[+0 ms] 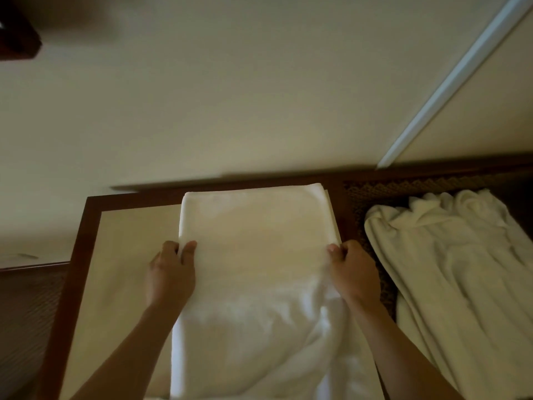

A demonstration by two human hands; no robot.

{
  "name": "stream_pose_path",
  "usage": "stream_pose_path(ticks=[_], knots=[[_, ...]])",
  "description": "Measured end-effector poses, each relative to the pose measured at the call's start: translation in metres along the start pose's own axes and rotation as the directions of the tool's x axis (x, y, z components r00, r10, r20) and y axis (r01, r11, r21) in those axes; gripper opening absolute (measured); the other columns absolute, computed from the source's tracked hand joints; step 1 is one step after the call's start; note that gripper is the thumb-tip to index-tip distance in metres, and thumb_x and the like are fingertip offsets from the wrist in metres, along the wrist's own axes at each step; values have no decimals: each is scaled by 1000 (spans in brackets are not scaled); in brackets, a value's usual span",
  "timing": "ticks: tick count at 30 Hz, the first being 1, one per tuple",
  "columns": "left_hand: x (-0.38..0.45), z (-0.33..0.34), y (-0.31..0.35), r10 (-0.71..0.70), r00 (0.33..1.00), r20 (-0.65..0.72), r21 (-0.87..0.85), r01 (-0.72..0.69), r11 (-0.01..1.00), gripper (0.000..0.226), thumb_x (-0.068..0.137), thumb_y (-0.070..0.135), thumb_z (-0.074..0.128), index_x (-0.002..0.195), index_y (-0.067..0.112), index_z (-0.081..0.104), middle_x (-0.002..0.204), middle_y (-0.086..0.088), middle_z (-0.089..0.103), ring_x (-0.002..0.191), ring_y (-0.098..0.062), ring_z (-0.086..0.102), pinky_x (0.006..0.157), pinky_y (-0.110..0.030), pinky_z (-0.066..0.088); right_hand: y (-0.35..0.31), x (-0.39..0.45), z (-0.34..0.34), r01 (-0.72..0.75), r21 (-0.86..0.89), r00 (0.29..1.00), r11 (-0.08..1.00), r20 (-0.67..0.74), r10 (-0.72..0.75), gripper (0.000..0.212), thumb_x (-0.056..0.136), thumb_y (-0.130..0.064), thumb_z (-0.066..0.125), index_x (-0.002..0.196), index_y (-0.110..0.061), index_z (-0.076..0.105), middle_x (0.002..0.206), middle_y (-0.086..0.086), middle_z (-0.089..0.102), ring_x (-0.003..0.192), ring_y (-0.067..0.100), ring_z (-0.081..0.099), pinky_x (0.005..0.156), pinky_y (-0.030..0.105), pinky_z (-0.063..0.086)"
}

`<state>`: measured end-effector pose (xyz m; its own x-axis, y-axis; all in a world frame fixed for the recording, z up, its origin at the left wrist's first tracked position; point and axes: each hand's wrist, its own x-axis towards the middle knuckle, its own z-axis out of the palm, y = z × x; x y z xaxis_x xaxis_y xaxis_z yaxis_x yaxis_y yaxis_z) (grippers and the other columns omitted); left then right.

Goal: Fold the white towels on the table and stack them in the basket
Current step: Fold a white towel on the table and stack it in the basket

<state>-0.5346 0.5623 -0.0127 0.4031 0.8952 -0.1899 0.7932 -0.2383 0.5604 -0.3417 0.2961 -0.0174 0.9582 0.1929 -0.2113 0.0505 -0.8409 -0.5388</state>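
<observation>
1. my left hand [170, 272] grips the left edge of the white towel [253, 255]: thumb on top of the cloth, the other fingers [170, 246] curled round the edge.
2. my right hand [353, 272] grips the right edge of the same towel, level with the left hand; fingers curled, thumb pressed onto the cloth, fabric bunched just under the palm.
3. the towel lies lengthwise on the table [121, 255], running away from me. its far part is flat, with a straight far edge near the wall [230, 96]. the near part is rumpled, with folds running toward the bottom of the view.
4. a second layer shows along the towel's far right edge, so that end is doubled over.
5. the table has a pale top inside a dark wooden frame; the towel covers its right half, the left half is bare.
6. a second white towel [455, 269] lies crumpled to the right, on a dark woven surface [375, 192], apart from the one i hold.
7. a dark woven panel [26, 313] sits at the far left, below the table's level; cannot tell if it is the basket.
8. picture is dim and somewhat blurred.
</observation>
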Motion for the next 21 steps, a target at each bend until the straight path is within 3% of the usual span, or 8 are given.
stream_pose_path(ticks=[3,7,12,17,21], knots=[[-9,5,2,12,997,-71,34,-10,999,36,103,51,47,94,17,54,85,-3,59,79,-29,53,67,-37,42,2,-1,5,3,-41,1000,999,-8,-3,27,105,-39,48,102,-14,57,98,6,65,94,32,63,71,36,40],[-14,-1,-4,-27,999,-36,-32,26,999,39,106,50,39,93,17,57,82,-1,60,80,-27,53,71,-37,40,-2,2,2,-17,-27,1000,1000,-3,17,29,106,-40,48,110,-12,57,105,7,65,98,32,64,72,36,42],[-42,-8,-17,-16,999,33,-4,16,1000,43,106,48,38,80,16,52,72,-3,57,69,-24,51,65,-38,39,0,-7,8,112,-189,982,976,-131,-138,36,106,-42,41,106,-8,55,98,13,66,90,36,66,69,42,49],[-40,6,-16,25,997,-74,172,-12,985,41,103,57,38,95,19,51,93,-8,63,85,-39,61,71,-42,45,-1,0,10,74,-120,987,990,-135,-90,33,108,-41,39,110,-11,54,104,14,67,94,38,65,74,44,49],[-38,1,-18,25,1000,6,67,-25,997,34,103,50,46,109,18,55,105,-9,64,99,-37,59,78,-41,43,0,1,5,46,-18,995,999,-82,-47,34,105,-45,45,114,-14,52,107,12,66,97,38,65,77,42,48]])
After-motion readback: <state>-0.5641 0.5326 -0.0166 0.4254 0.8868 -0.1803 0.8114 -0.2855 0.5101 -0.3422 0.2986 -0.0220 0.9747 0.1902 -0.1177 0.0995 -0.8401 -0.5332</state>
